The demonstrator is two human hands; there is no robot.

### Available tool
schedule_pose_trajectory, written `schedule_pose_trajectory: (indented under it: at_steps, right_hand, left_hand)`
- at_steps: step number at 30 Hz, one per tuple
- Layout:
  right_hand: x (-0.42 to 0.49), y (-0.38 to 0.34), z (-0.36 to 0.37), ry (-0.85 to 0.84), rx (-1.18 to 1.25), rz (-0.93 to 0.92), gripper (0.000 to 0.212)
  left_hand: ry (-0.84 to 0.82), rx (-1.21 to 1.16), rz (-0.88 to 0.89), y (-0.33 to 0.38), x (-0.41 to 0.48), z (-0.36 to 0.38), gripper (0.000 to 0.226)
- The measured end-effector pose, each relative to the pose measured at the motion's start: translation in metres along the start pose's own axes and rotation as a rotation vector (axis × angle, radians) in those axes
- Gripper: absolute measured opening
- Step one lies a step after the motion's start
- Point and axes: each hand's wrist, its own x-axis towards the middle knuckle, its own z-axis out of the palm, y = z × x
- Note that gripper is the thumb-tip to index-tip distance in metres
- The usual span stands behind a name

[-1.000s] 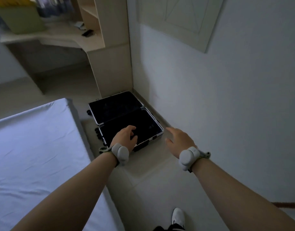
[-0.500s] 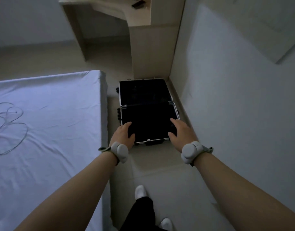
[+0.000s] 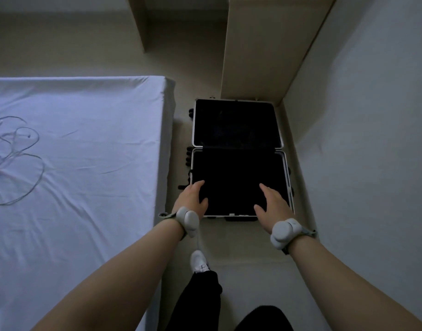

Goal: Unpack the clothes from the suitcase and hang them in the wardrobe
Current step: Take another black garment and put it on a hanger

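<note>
On floor between bed [image 3: 85,163] and wall: suitcase [image 3: 236,100] lies open flat, both halves dark, clothes not discernible | left hand [image 3: 192,199], right hand [image 3: 273,206] over near half, fingers loosely spread, holding nothing | judged: unpacking not yet begun, nothing hung

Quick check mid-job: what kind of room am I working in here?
Most likely a bedroom: a pale-sheeted bed on the left, an open suitcase on the floor beside it, and a tall wooden furniture unit against the wall beyond.
</note>
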Motion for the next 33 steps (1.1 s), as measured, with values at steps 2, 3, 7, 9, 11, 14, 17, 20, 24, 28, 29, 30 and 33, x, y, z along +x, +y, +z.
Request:
schedule_pose_trajectory:
  at_steps: [2, 3, 7, 9, 11, 14, 17, 20, 24, 28, 29, 30, 33]
  right_hand:
    - [0.028, 0.002, 0.009, -0.029, 0.013, 0.006, 0.064]
    - [0.043, 0.006, 0.014, -0.05, 0.021, 0.011, 0.063]
    - [0.097, 0.024, 0.035, -0.112, 0.038, 0.001, 0.063]
    - [0.132, 0.041, 0.052, -0.134, 0.029, 0.001, 0.064]
    - [0.159, 0.056, 0.07, -0.154, 0.013, -0.005, 0.065]
    - [0.209, 0.085, 0.108, -0.172, 0.006, -0.02, 0.065]
    - [0.26, 0.116, 0.151, -0.175, 0.01, -0.038, 0.065]
    - [0.313, 0.145, 0.201, -0.176, 0.023, -0.057, 0.065]
    - [0.373, 0.175, 0.264, -0.166, 0.036, -0.088, 0.065]
    - [0.428, 0.199, 0.327, -0.123, 0.019, -0.106, 0.067]
    - [0.44, 0.202, 0.339, -0.093, 0.004, -0.095, 0.07]
    - [0.453, 0.205, 0.351, -0.057, -0.008, -0.085, 0.072]
    - [0.485, 0.216, 0.378, 0.0, -0.019, -0.074, 0.079]
  left_hand:
    - [-0.021, 0.0, -0.022, -0.006, 0.028, 0.006, 0.058]
    - [-0.03, -0.002, -0.04, -0.01, 0.043, 0.012, 0.058]
    - [-0.045, -0.03, -0.107, -0.026, 0.092, 0.04, 0.058]
    - [-0.041, -0.042, -0.143, -0.037, 0.12, 0.065, 0.058]
    - [-0.038, -0.056, -0.18, -0.051, 0.139, 0.088, 0.06]
    - [-0.03, -0.071, -0.247, -0.081, 0.176, 0.136, 0.061]
    - [-0.024, -0.091, -0.281, -0.114, 0.216, 0.187, 0.062]
    - [-0.005, -0.101, -0.296, -0.149, 0.26, 0.239, 0.064]
    - [0.02, -0.096, -0.28, -0.194, 0.315, 0.294, 0.066]
    - [0.102, -0.033, -0.256, -0.234, 0.362, 0.341, 0.07]
    - [0.13, -0.007, -0.253, -0.241, 0.371, 0.351, 0.072]
    - [0.154, 0.022, -0.249, -0.249, 0.38, 0.361, 0.075]
    - [0.158, 0.11, -0.253, -0.269, 0.402, 0.388, 0.083]
